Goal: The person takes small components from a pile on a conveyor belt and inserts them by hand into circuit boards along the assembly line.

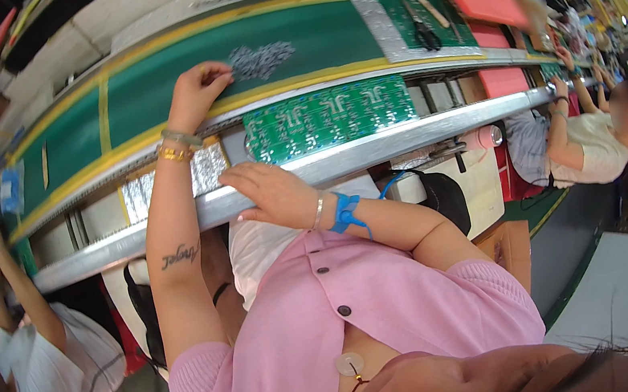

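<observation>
My left hand (pixel 199 91) is at the left edge of a loose pile of small grey parts (pixel 261 61) on the green mat (pixel 158 77). Thumb and fingers are curled together in a pinch; anything between the tips is too small to make out. Below the pile, a green circuit board panel (pixel 331 119) lies along the metal rails, with white markings and small parts on it. My right hand (pixel 272 190) lies palm down over the near rail (pixel 371 141), by the panel's lower left corner. Its fingers are stretched out and it holds nothing.
Black scissors (pixel 426 35) and a wooden-handled tool (pixel 433 13) lie at the far right of the mat. A silvery wrapped piece (pixel 142 196) is between the rails under my left forearm. Co-workers sit left (pixel 63 363) and right (pixel 586 139). A pink bottle (pixel 482 138) is near the rail.
</observation>
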A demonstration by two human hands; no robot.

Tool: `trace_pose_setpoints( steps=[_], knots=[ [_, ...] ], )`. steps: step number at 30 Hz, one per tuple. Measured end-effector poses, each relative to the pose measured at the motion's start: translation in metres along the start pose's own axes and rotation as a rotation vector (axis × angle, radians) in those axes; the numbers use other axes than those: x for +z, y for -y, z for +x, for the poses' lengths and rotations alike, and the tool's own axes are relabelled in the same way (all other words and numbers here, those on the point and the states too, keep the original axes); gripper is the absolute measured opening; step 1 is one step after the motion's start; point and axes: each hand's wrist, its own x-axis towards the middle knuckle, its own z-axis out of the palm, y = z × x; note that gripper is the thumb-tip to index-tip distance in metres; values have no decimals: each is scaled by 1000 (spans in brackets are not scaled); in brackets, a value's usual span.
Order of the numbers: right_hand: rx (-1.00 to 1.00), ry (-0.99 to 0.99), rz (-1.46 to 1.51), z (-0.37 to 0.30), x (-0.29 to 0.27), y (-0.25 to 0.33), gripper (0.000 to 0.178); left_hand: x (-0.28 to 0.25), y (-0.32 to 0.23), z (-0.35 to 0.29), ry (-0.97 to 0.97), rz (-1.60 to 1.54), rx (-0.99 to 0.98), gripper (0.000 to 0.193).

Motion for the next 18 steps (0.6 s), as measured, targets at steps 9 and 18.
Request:
trace_pose_setpoints(
  steps=[9, 18],
  knots=[
    [86, -109, -116, -50, -46, -36, 50, -5, 5, -1, -19, 117, 33, 14],
    [325, -218, -239, -119, -127, -88, 36, -10, 14, 1, -24, 131, 37, 13]
  ],
)
